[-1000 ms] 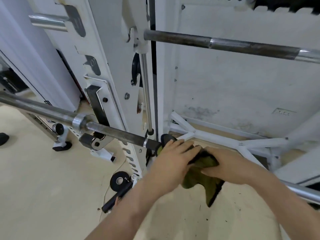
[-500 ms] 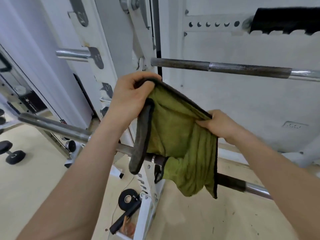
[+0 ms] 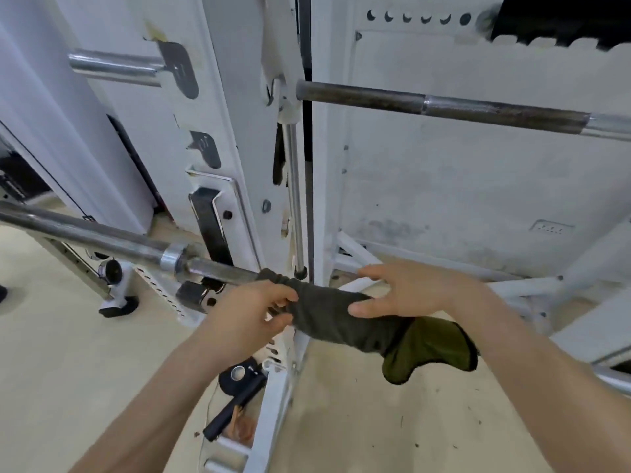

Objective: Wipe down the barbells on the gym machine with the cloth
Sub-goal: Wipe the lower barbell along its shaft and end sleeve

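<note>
A lower barbell (image 3: 102, 238) runs from the left edge down to the right across the white rack. The cloth (image 3: 341, 319), dark grey outside and olive green inside, is draped over this bar where it passes the upright. My left hand (image 3: 249, 312) pinches the cloth's left end against the bar. My right hand (image 3: 409, 291) lies on top of the cloth with fingers spread and thumb pressing its side. A green flap (image 3: 430, 349) hangs below. A second, rusty barbell (image 3: 444, 105) crosses higher up at the right.
The white rack upright (image 3: 235, 148) with hooks stands behind the bar, and a chrome guide rod (image 3: 295, 199) runs down beside it. A black collar and handle (image 3: 235, 387) lie on the beige floor by the rack base. White frame struts (image 3: 512, 285) spread at right.
The cloth was lifted off the bar and held spread open at chest height, then brought back down. Now it lies wrapped over the lower barbell with its grey side out.
</note>
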`<action>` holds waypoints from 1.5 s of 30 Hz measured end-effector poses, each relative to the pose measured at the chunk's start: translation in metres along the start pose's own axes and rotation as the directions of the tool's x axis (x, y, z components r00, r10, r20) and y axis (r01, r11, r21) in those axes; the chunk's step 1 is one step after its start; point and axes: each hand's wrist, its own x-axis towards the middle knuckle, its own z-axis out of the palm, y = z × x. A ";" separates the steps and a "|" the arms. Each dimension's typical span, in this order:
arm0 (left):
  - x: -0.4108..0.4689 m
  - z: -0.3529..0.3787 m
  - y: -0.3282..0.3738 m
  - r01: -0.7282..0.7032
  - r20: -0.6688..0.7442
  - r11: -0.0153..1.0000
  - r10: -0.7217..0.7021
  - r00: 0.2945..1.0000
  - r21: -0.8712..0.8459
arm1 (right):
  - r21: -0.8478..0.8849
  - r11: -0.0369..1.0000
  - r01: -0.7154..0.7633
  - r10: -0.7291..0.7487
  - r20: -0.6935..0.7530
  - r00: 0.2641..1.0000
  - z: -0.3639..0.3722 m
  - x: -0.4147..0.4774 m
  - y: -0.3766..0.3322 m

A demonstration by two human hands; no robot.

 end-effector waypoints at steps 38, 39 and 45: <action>0.064 0.124 0.151 -0.214 -0.059 0.872 0.266 0.962 0.439 | -0.375 0.914 -0.156 -0.130 -0.634 0.762 0.089 -0.047 0.092; 0.066 0.134 0.170 -0.226 -0.055 0.877 0.275 0.960 0.424 | -0.364 0.919 -0.151 -0.117 -0.617 0.778 0.088 -0.059 0.109; 0.078 0.196 0.341 -0.331 -0.003 0.806 0.382 0.924 0.491 | -0.317 0.907 -0.277 -0.021 -0.691 0.723 0.093 -0.156 0.252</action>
